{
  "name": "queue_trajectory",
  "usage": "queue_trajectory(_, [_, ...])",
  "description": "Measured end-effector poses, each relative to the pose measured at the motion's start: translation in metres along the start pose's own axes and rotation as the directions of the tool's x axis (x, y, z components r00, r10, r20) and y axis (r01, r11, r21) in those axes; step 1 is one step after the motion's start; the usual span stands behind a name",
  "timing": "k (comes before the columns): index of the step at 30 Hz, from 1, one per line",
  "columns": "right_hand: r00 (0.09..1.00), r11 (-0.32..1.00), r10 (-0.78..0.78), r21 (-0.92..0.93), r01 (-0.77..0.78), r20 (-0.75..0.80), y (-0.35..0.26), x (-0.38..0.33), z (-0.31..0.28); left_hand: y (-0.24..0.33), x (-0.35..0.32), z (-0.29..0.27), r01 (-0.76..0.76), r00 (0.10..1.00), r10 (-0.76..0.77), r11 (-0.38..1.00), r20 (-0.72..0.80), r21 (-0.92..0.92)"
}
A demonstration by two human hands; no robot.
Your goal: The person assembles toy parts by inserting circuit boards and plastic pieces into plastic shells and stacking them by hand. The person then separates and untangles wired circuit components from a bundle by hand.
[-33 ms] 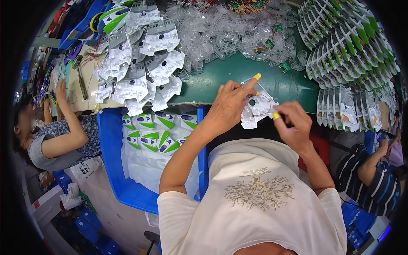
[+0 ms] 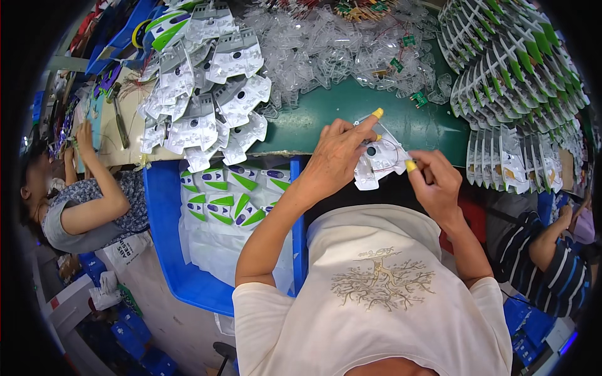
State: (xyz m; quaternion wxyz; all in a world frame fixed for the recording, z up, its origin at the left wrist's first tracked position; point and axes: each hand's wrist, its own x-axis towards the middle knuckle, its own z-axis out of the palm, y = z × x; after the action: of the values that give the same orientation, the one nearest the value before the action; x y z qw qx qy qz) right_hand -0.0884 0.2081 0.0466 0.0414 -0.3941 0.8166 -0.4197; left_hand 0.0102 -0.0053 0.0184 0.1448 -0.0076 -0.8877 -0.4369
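At the bench's front edge my left hand (image 2: 334, 156) holds down a white moulded plastic shell (image 2: 370, 177), which has a dark round hole and thin reddish wires across it. Yellow finger covers sit on its fingertips. My right hand (image 2: 436, 182) is beside the shell's right end, fingers curled together in a pinch, with a yellow cover on the thumb. What lies between those fingertips, if anything, is too small to make out. The left fingers hide the shell's upper left part.
White shells (image 2: 194, 122) are piled on the left; clear plastic parts (image 2: 338, 50) and small green circuit boards (image 2: 419, 99) lie behind. Stacked green-and-white shells (image 2: 514, 75) stand right. A blue bin (image 2: 164, 250) holds finished-looking shells (image 2: 221, 207). A co-worker (image 2: 94, 207) sits left, another (image 2: 542, 257) right.
My right hand has shifted slightly to the right, away from the shell's end. My left hand stays on the shell. The left co-worker's raised hand has moved a little lower and left.
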Motion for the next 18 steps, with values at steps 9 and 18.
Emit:
queue_trajectory(9, [0.993, 0.987, 0.074, 0.151, -0.060, -0.093, -0.003, -0.017, -0.009, -0.001, -0.005, -0.016, 0.017, 0.955, -0.062, 0.988, -0.290, -0.155])
queue_trajectory(18, [0.755, 0.899, 0.402, 0.380, -0.219, -0.518, 0.003, -0.051, -0.165, 0.016, 0.011, 0.012, 0.053, 0.986, -0.085, 0.976, -0.142, -0.211])
